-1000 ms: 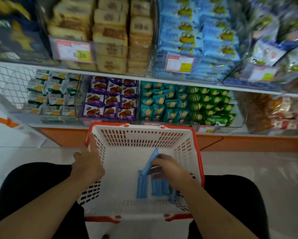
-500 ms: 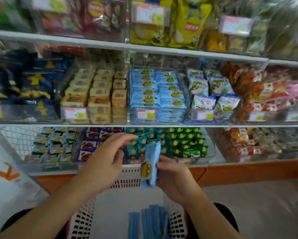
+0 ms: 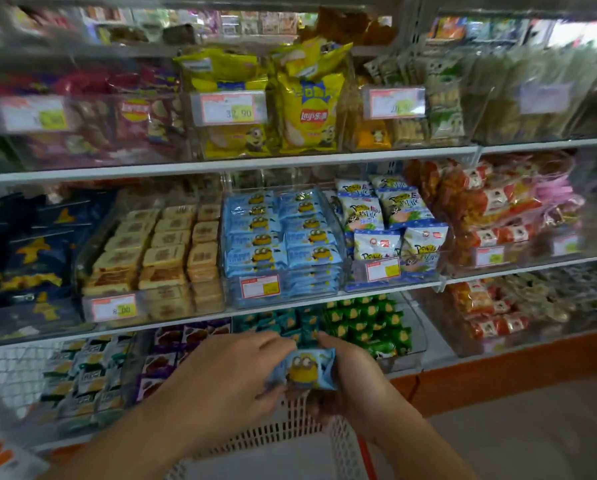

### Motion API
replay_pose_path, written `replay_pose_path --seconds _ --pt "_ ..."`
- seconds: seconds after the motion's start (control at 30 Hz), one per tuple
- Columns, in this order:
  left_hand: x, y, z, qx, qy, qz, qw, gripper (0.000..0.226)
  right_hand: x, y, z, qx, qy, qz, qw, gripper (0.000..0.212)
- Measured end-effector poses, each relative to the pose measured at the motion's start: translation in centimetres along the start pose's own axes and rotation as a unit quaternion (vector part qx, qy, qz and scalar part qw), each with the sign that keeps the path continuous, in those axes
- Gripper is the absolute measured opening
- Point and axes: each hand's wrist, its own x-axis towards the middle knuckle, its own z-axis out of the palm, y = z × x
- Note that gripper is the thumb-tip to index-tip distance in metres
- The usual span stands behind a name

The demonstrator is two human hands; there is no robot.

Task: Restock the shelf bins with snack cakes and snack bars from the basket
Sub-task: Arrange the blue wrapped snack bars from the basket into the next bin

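Shop shelving fills the view, and nearest of all is the white basket (image 3: 283,441) at the bottom edge, its mesh rim just under both hands. Above that rim the left hand (image 3: 221,382) and right hand (image 3: 356,379) hold a blue cake pack (image 3: 305,370) between them, each grip curled on one end, printed face up, long axis running left to right. Its bin (image 3: 283,237) of matching blue packs lies farther off and higher, on the middle shelf, nearly straight ahead of the pack and slightly left; neither hand looks clearly nearer. That bin seems already well filled, so I judge the pack must go in over the clear front wall and its price tag (image 3: 259,286). Between hands and bin sit the low bins of teal packs (image 3: 290,322) and green packs (image 3: 369,323). Tan cakes (image 3: 165,251) flank the blue bin on the left, white bags (image 3: 390,220) on the right
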Motion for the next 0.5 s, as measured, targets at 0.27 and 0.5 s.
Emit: replay_pose_path --seconds 0.27,0.5 --pt "12.4 -5.7 -2.4 -0.012 0.063 -0.189 0.98 0.049 7.0 -10.9 -4.0 -0.432 0.37 -0.343 0.748 0.036" --pt "23.4 -9.6 -2.7 0.033 0.095 -0.228 0.969 0.042 12.4 -10.6 -5.0 -0.466 0.412 -0.384 0.682 0.012"
